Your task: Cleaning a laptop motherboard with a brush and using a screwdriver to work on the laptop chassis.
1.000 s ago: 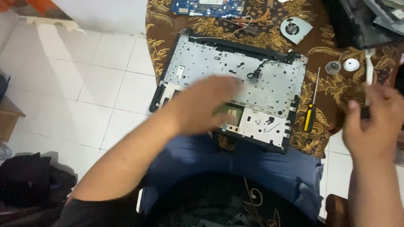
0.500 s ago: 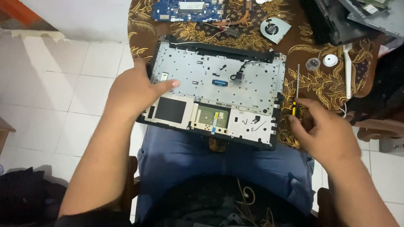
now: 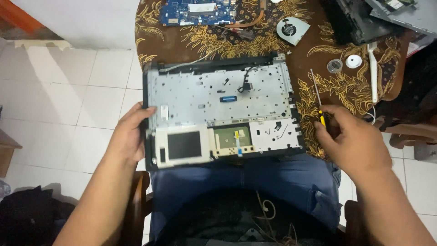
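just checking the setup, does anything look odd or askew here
The opened laptop base sits slightly crooked, its near edge overhanging the table onto the lap. A loose black cable sticks up from it.

- The floor (image 3: pixel 68 105) is laid with pale square tiles, with thin dark joints between them.
- A white wall (image 3: pixel 86 23) rises at the top left, and an orange slanted piece (image 3: pixel 16 16) crosses the corner beside it.
- A table covered by a brown cloth with gold floral print (image 3: pixel 227 43) fills the upper middle.
- A dark bundle (image 3: pixel 27 218) lies on the floor at lower left.
- The light is soft and even.
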